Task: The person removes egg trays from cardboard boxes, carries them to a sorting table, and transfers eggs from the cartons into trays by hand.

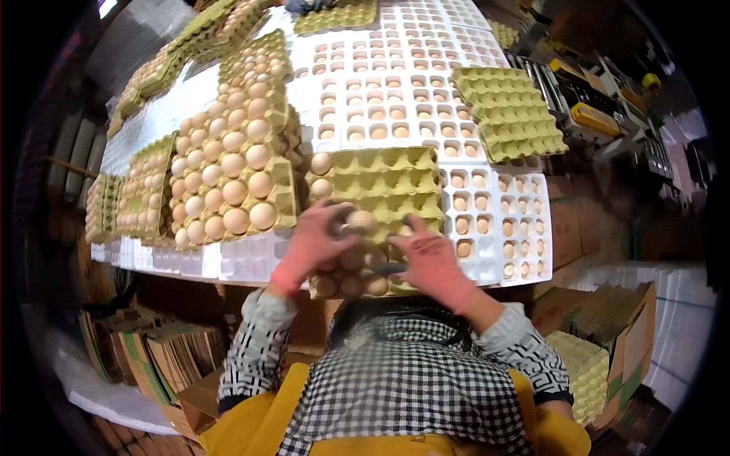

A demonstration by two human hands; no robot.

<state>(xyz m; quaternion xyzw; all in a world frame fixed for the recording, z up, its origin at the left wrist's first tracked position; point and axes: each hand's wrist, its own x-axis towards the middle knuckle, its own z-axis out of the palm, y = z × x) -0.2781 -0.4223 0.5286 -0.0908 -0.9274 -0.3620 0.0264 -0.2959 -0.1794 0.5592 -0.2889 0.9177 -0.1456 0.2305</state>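
Egg (362, 222) sits gripped between thumb and fingers of the left hand (315, 239); right hand (432, 260) curls, hold unclear, glove (449, 280) print unreadable.

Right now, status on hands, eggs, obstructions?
Left hand at an egg, grip unclear. Right hand over the tray, grip blurred. Tray partly filled. Loaded stack close left; no visible obstruction.

The wide table (228, 284) in front of me, brown along its near edge, is largely covered by white foam trays (496, 220) with square pockets, many holding oval, light-brown eggs (464, 248). Closest to me lies a partly filled, yellow-green moulded-pulp tray (403, 182); to my left stand yellow-green egg-filled pulp stacks (284, 182), their undersides hidden from me.
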